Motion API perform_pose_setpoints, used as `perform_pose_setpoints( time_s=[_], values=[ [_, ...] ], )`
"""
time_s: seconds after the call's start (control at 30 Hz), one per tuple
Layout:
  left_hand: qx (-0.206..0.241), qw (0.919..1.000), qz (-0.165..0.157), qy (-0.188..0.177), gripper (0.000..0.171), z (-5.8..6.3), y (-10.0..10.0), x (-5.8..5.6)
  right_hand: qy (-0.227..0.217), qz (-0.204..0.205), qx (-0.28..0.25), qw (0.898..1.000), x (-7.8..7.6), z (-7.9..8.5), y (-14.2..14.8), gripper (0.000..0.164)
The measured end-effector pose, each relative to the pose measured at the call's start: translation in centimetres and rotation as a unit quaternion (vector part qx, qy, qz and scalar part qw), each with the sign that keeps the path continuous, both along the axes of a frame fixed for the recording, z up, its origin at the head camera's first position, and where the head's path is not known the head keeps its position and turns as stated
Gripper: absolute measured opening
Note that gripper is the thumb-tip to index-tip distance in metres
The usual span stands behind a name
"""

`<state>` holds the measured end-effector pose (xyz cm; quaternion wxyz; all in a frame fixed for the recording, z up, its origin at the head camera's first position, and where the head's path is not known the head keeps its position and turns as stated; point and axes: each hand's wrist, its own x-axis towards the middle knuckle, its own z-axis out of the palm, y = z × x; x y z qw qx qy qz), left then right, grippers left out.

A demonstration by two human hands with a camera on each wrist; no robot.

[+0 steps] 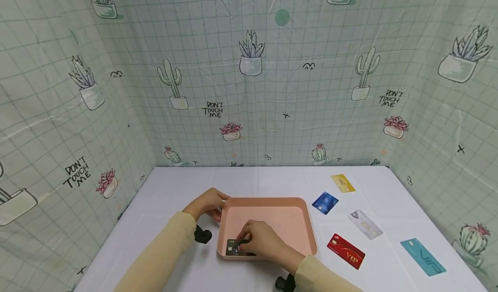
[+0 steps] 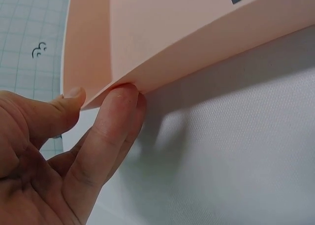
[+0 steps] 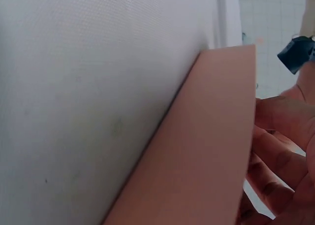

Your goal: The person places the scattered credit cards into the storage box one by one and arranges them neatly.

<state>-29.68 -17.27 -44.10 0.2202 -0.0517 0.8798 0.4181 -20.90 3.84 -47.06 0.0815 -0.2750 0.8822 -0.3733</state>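
A shallow pink tray (image 1: 272, 202) lies on the white table. My left hand (image 1: 208, 203) pinches its far left corner; in the left wrist view the thumb (image 2: 74, 98) is at the inner side and the fingers (image 2: 115, 112) press the outside wall. Inside the tray, at the near left corner, is a black card (image 1: 231, 247) with a chip and yellow lettering. My right hand (image 1: 260, 238) reaches over the near wall with bent fingers and pinches the card, covering part of it. In the right wrist view the tray's wall hides the fingertips and card.
Right of the tray lie several loose cards: a yellow card (image 1: 343, 183), a blue card (image 1: 325, 203), a silver card (image 1: 365, 224), a red VIP card (image 1: 346, 251) and a teal VIP card (image 1: 423, 256). A patterned cloth (image 1: 272, 93) hangs behind the table.
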Motion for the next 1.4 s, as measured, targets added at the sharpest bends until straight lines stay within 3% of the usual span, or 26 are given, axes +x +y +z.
perform_pose_setpoints(
  time_s=[0.37, 0.67, 1.17, 1.4],
  values=[
    [-0.003, 1.0000, 0.004, -0.001, 0.039, -0.6, 0.1, -0.4, 0.006, -0.015, -0.008, 1.000, 0.2, 0.1, 2.1, 0.005],
    [-0.012, 0.9999, 0.001, 0.002, 0.040, 0.1, 0.4, -0.2, 0.000, -0.051, -0.004, 0.999, 0.5, 0.8, 4.5, 0.005],
    [-0.031, 0.9995, 0.005, 0.004, 0.042, 0.0, 0.6, -0.3, 0.015, -0.085, 0.008, 0.996, 0.5, 0.9, 7.3, 0.006],
    [-0.031, 0.9995, 0.002, 0.005, 0.044, 0.3, 0.7, -0.1, -0.022, -0.129, 0.028, 0.991, 0.3, 1.1, 8.8, 0.005]
  ],
)
